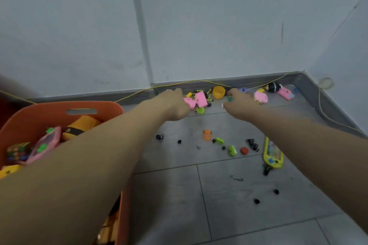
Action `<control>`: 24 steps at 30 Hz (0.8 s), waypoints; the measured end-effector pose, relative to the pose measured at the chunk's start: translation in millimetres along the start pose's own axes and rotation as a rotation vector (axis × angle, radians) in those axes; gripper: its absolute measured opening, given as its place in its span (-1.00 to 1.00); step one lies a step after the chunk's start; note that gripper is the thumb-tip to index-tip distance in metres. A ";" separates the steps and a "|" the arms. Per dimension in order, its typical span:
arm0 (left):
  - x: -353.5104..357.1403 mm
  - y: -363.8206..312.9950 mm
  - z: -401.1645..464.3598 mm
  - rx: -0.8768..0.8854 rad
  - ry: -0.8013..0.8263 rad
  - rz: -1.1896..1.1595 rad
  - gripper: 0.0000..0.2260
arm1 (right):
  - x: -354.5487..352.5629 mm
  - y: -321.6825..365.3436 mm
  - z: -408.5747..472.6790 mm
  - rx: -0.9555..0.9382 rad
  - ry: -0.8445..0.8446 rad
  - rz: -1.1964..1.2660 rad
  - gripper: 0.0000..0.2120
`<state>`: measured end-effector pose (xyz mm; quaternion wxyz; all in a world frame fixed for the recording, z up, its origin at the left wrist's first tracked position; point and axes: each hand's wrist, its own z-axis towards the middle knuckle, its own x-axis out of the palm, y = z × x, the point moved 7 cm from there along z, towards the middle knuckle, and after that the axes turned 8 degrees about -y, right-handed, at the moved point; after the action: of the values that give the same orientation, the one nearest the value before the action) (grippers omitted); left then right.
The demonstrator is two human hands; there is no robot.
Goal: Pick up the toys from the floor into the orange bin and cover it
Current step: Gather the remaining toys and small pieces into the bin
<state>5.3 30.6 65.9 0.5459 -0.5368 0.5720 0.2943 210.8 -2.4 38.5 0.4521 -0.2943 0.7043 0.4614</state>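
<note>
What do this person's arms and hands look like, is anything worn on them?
Both forearms are bare right up to the picture's edge: no sleeves, no gloves, no watch or bracelet shows. The left hand and the right hand are bare too. A small pale glint at the left hand's far edge might be a ring, but the blur hides it.

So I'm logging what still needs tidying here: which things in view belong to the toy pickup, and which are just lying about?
Part of the job:
orange bin
pink toy at the left hand
yellow cup
pink pig toy beside the right hand
small orange car
yellow game toy

Just lying about:
yellow cable along the skirting
</note>
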 end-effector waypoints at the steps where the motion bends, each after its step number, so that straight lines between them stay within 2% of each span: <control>1: 14.8 0.0 5.7 -0.015 0.027 -0.007 -0.49 | 6.7 -17.5 5.5 0.015 -0.006 0.006 -0.57; 4: 53.9 -0.8 28.1 -0.068 0.105 0.008 -0.36 | 32.4 -55.4 24.8 0.047 0.019 0.011 -0.40; 9: 93.6 -10.0 70.5 -0.119 0.160 -0.006 -0.10 | 65.7 -70.7 67.6 0.020 0.103 -0.010 -0.21; 14: 129.6 -18.0 123.8 -0.139 0.110 -0.093 0.09 | 80.2 -80.5 115.5 0.001 0.013 -0.058 -0.20; 19: 156.1 -29.4 176.7 -0.117 0.068 -0.006 0.16 | 88.2 -90.9 154.6 -0.080 -0.037 -0.086 -0.23; 24: 163.6 -34.1 202.8 -0.036 0.090 0.120 0.14 | 109.8 -90.0 179.5 -0.042 0.067 -0.057 -0.20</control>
<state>128.1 161.4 -126.3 0.4912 -0.5240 0.6219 0.3121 305.4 126.2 -125.5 0.4350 -0.3387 0.7007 0.4529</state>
